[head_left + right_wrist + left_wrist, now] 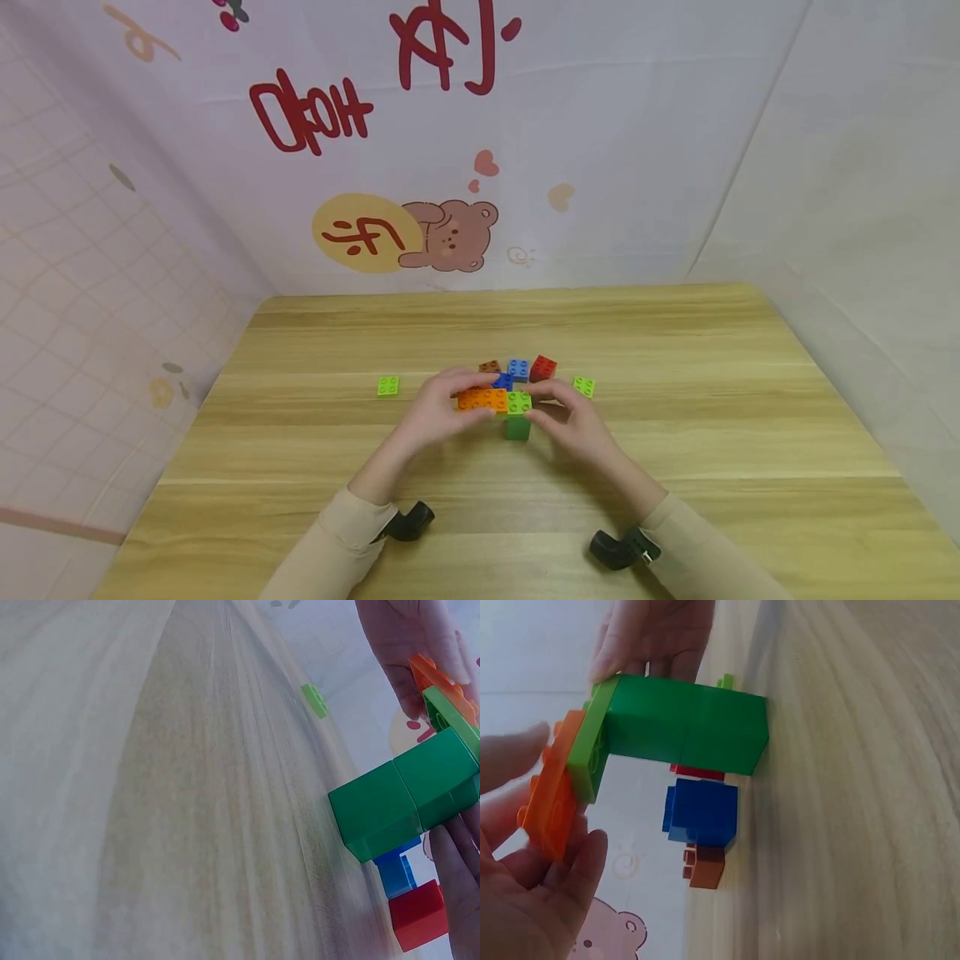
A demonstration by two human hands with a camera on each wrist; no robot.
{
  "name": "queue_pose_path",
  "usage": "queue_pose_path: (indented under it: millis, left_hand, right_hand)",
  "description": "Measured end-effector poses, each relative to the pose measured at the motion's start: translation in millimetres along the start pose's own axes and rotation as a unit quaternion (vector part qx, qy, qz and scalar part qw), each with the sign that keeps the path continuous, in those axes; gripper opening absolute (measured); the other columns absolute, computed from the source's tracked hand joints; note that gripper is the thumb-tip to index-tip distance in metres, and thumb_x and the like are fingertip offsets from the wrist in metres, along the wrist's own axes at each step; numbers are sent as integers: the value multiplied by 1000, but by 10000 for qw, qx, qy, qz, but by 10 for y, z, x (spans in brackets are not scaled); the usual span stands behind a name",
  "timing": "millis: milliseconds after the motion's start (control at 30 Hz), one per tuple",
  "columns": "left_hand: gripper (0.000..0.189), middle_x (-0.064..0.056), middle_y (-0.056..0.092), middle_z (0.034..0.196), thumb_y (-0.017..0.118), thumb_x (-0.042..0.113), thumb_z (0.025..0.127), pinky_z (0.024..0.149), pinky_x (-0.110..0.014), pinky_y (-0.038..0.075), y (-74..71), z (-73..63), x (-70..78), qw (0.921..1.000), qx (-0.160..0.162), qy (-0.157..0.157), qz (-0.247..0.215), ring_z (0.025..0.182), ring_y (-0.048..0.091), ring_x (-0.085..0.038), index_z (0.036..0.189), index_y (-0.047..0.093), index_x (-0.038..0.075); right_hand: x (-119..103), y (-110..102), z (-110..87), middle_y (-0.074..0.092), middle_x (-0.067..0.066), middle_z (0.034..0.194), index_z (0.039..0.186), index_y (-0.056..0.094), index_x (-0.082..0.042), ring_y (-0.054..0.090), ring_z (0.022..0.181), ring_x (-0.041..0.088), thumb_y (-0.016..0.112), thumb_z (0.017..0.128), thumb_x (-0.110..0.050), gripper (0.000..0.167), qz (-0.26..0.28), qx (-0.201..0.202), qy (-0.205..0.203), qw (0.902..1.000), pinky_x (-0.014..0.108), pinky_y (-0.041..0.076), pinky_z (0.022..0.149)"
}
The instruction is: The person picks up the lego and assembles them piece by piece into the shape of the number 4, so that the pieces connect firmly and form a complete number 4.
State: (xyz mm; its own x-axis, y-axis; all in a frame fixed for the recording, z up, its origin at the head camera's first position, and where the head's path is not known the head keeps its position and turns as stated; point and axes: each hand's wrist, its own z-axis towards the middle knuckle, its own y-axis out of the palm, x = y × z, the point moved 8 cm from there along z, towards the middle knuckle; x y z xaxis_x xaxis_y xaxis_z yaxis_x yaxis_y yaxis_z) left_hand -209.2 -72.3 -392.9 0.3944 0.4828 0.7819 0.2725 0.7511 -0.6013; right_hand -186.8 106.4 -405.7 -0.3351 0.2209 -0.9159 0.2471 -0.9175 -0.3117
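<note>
Between both hands stands a stack of two dark green bricks [686, 724], topped by a light green flat brick [519, 403] that juts out toward the left hand. My left hand [442, 406] pinches a long orange flat brick [482, 401] between thumb and fingers. The orange piece overlaps the jutting end of the light green one and sits slightly tilted in the left wrist view. My right hand [576, 417] holds the top of the stack from the right, thumb and fingertips at the light green brick.
Just behind the stack are a dark blue brick [703, 811], a brown brick [489, 367], a lighter blue brick [518, 369] and a red brick [543, 367]. Small lime bricks lie left [387, 386] and right [584, 385] on the wooden table [480, 508]. A printed cloth wall [615, 150] rises behind.
</note>
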Motion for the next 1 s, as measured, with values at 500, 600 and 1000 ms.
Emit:
queue_pose_path:
  millis: [500,600,1000]
  left_hand:
    - [35,-22,69,111,71,5,91,89,-41,53,-534,-127,-473,9885,1065,-454,-973,100,64,-32,124,66,-5]
    - [35,-25,67,112,70,2,91,89,-41,52,-615,-166,-606,9858,1231,-630,-956,102,63,-35,124,64,-8]
    - [47,-18,67,117,73,15,92,91,-28,50,-870,-319,-1066,9752,1495,-1315,-963,108,62,-30,134,59,0]
  right_hand:
    - [-8,4,10,62,21,125,120,62,7,60,111,32,67,91,4,29,12,-38,-63,10000,43,52,92]
    - [-5,6,10,61,22,125,120,62,7,60,111,33,67,91,4,30,21,-37,-70,10000,46,52,92]
    - [-5,3,-1,59,25,125,120,62,7,58,112,32,67,92,3,29,49,-56,-1,10000,43,53,92]
